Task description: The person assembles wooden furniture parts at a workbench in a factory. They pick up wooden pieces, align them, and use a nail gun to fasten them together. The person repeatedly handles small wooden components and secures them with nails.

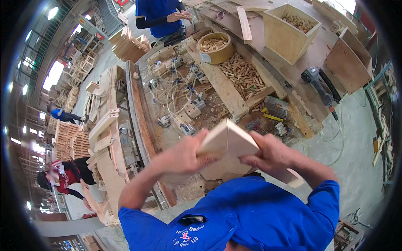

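Note:
Two pale wooden boards meet at a pointed corner, with a thin seam at the tip, and form a wooden corner frame [228, 140] above the near end of the workbench. My left hand [184, 152], slightly blurred, is closed on the left side of the frame. On its right side my right hand [274, 152] grips the wood, thumb on the near face. One board runs back under my right forearm and shows its end there. Just beyond the frame lie pneumatic clamps with clear hoses [178, 90] and a heap of wooden dowels [240, 75].
A round tub of dowels [214, 48] and a wooden bin [289, 37] stand farther back. At the right lies a nail gun [320, 85]; near it is a small box [275, 108]. A co-worker [159, 19] works across the bench. Stacked boards [106, 163] stand at the left, near another person.

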The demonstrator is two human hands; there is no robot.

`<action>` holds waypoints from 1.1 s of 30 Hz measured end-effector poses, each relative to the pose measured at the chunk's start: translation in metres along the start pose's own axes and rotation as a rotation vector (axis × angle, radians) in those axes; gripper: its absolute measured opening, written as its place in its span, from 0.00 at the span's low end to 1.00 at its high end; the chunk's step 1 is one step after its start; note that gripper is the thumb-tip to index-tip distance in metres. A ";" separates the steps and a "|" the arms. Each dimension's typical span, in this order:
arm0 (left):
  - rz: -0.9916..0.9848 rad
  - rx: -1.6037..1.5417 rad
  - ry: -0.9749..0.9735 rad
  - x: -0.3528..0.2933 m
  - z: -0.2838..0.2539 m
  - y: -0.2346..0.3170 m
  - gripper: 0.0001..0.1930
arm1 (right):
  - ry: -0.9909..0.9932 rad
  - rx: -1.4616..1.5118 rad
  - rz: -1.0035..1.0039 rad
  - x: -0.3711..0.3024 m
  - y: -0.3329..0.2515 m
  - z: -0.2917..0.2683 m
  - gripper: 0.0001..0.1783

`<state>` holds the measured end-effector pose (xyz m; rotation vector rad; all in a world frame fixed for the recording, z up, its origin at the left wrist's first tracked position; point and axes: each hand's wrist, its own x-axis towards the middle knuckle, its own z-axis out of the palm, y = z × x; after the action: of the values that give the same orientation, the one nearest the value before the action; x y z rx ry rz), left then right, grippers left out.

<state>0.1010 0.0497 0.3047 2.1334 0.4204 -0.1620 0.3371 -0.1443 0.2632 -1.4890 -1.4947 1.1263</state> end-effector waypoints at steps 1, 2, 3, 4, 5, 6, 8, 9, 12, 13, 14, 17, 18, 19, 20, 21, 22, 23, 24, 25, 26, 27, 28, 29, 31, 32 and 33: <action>-0.012 0.011 0.010 0.014 -0.015 0.001 0.31 | 0.086 -0.036 -0.043 0.011 0.013 0.002 0.24; 0.024 0.090 0.074 0.026 -0.030 0.002 0.32 | 0.184 -0.083 -0.154 0.026 0.024 0.001 0.23; 0.057 0.169 0.137 0.035 -0.042 0.003 0.32 | 0.270 -0.097 -0.180 0.041 0.029 -0.001 0.23; 0.180 0.423 0.387 0.041 -0.051 0.002 0.32 | 0.364 -0.114 -0.205 0.056 0.031 -0.005 0.22; 0.297 0.675 0.644 0.046 -0.058 0.000 0.32 | 0.483 -0.047 -0.231 0.070 0.031 -0.006 0.22; 0.408 0.930 0.903 0.046 -0.064 -0.002 0.33 | 0.598 0.021 -0.260 0.084 0.033 -0.007 0.21; 0.331 0.641 0.896 0.038 -0.052 -0.008 0.35 | 0.790 0.237 -0.286 0.108 0.051 -0.009 0.19; 0.307 0.447 0.834 0.031 -0.040 -0.020 0.36 | 0.839 0.433 -0.299 0.119 0.054 -0.006 0.19; 0.130 0.431 0.626 0.001 0.015 -0.083 0.37 | 0.819 0.816 -0.175 0.147 0.078 0.020 0.21; 0.091 0.444 0.606 -0.009 0.034 -0.107 0.36 | 0.788 0.916 -0.121 0.157 0.090 0.036 0.21; 0.051 0.451 0.582 -0.018 0.050 -0.129 0.36 | 0.757 1.013 -0.060 0.165 0.103 0.055 0.22; -0.176 0.623 0.556 -0.046 0.067 -0.190 0.36 | 0.739 1.227 0.190 0.179 0.140 0.116 0.22; -0.223 0.570 0.536 -0.054 0.069 -0.206 0.36 | 0.704 1.290 0.265 0.182 0.152 0.133 0.23; -0.274 0.520 0.513 -0.063 0.070 -0.219 0.35 | 0.690 1.325 0.312 0.187 0.164 0.149 0.22; -0.318 0.472 0.491 -0.068 0.069 -0.231 0.35 | 0.679 1.360 0.354 0.193 0.175 0.162 0.21; -0.308 0.492 0.500 -0.071 0.068 -0.238 0.35 | 0.665 1.401 0.388 0.201 0.182 0.170 0.20; -0.298 0.504 0.503 -0.073 0.069 -0.247 0.34 | 0.667 1.408 0.413 0.208 0.189 0.178 0.21; -0.286 0.514 0.509 -0.073 0.070 -0.256 0.34 | 0.668 1.412 0.438 0.213 0.194 0.184 0.21; -0.291 0.510 0.500 -0.072 0.070 -0.265 0.34 | 0.673 1.417 0.462 0.218 0.199 0.188 0.21; -0.291 0.503 0.488 -0.069 0.071 -0.272 0.33 | 0.655 1.384 0.510 0.220 0.205 0.188 0.21; -0.288 0.498 0.474 -0.066 0.072 -0.279 0.33 | 0.639 1.351 0.556 0.222 0.211 0.184 0.22; -0.297 0.513 0.458 -0.064 0.072 -0.284 0.33 | 0.627 1.320 0.602 0.220 0.217 0.180 0.22; -0.312 0.526 0.443 -0.062 0.074 -0.291 0.33 | 0.507 1.192 0.703 0.213 0.220 0.178 0.23; -0.329 0.544 0.435 -0.061 0.074 -0.298 0.33 | 0.380 1.062 0.791 0.206 0.217 0.172 0.24; -0.332 0.526 0.442 -0.059 0.077 -0.309 0.33 | 0.185 0.553 0.752 0.194 0.202 0.164 0.25; -0.339 0.514 0.445 -0.059 0.081 -0.314 0.33 | 0.106 0.184 0.620 0.187 0.191 0.159 0.26; -0.359 0.526 0.436 -0.057 0.086 -0.316 0.32 | 0.023 -0.175 0.478 0.182 0.183 0.157 0.27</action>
<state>-0.0617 0.1277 0.0250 2.5934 1.1199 -0.0040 0.2444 0.0131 0.0226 -2.0458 -1.2798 1.2640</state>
